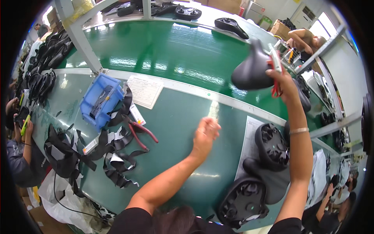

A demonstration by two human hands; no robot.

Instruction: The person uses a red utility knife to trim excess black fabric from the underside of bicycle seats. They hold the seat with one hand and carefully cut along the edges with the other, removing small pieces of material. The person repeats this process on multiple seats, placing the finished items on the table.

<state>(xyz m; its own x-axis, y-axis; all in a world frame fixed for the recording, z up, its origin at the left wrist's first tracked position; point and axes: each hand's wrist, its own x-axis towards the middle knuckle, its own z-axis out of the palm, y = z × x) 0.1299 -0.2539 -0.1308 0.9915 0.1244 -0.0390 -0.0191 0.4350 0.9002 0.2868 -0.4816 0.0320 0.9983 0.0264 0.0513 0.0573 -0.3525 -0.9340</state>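
Note:
Raised over the green belt, my right hand (286, 84) grips a black bicycle saddle (251, 74), blurred by motion. The same hand also holds a red-handled cutting tool (276, 62), its exact kind unclear. My left hand (206, 134) hovers above the green table with curled fingers, and no object shows in it. Beside my right forearm rest more saddles: one upturned saddle (272, 146), another upturned saddle (243, 202) nearer me, and a smooth-side-up saddle (269, 181) between them. To the left, red-handled pliers (140, 134) lie next to black straps (117, 160).
A blue bin (102, 99) with dark pieces stands at left, beside a printed sheet (145, 91). Beyond the metal rail runs the green conveyor belt (163, 48); saddles (230, 27) lie past it. A metal post (80, 37) rises at left. Other people work on both sides.

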